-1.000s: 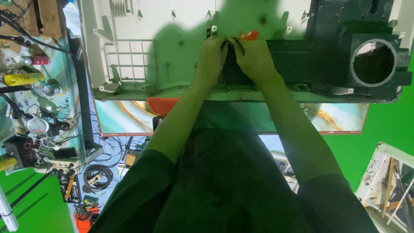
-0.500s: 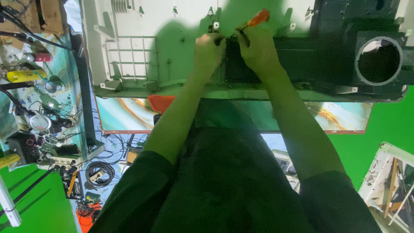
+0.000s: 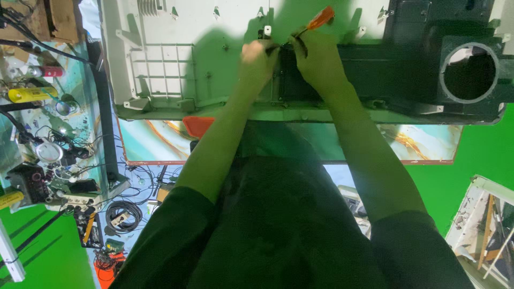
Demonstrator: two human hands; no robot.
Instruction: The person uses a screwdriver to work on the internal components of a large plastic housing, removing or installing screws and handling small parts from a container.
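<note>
A large white plastic appliance housing (image 3: pixel 176 32) lies on the table before me, with a dark inner section and a round opening (image 3: pixel 469 73) at the right. My right hand (image 3: pixel 316 59) grips a screwdriver with an orange handle (image 3: pixel 320 18), its tip pointing down-left at the edge where the white shell meets the dark part. My left hand (image 3: pixel 256 63) rests just left of that tip, fingers pinched on the housing at the same spot. What the fingertips pinch is too small to tell.
A table top with a marbled teal pattern (image 3: pixel 155 142) carries the housing. On the left, a glass shelf (image 3: pixel 48 107) holds cans, cables and small tools. Cable coils (image 3: pixel 122 214) lie on the floor. A white frame (image 3: pixel 484 230) stands at lower right.
Both hands have moved slightly up and left along the housing. The screwdriver handle has swung up, so it now tilts to the upper right.
</note>
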